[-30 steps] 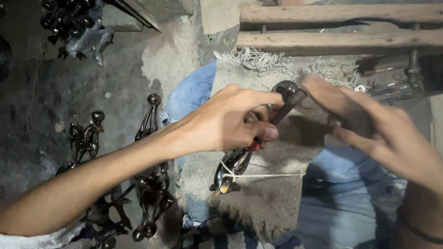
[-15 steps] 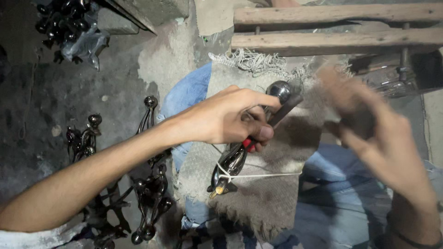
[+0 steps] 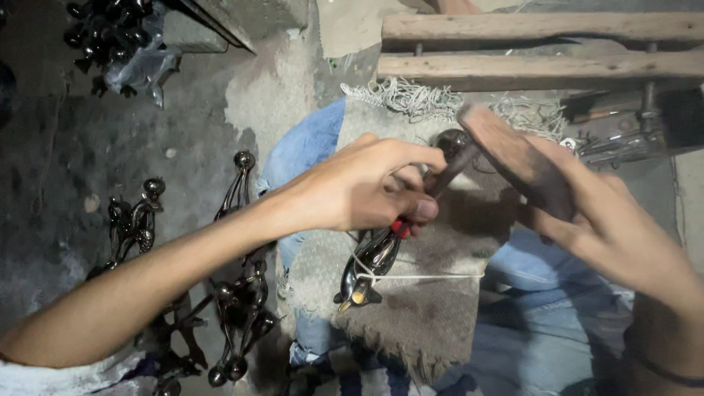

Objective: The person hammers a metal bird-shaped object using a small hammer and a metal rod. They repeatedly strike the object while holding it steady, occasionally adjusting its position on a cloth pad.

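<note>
My left hand [image 3: 363,187] grips a shiny curved metal piece [image 3: 378,257] with a round knob end [image 3: 451,139], holding it over a worn grey cloth [image 3: 411,315] on my lap. A thin white string [image 3: 418,276] is tied round the piece's lower end. A bit of red shows under my left fingers. My right hand [image 3: 609,227] holds a flat brown wooden block [image 3: 517,158], its upper end right beside the knob.
Several similar dark metal pieces [image 3: 235,293] lie on the rough concrete floor at the left, more in a plastic bag [image 3: 121,40] at top left. Two wooden slats [image 3: 543,70] cross the top right. Blue jeans [image 3: 543,330] cover my legs below the cloth.
My right hand swung the wooden block away to the right and blurred, then came back against the knob end. The left hand kept its grip on the metal piece.
</note>
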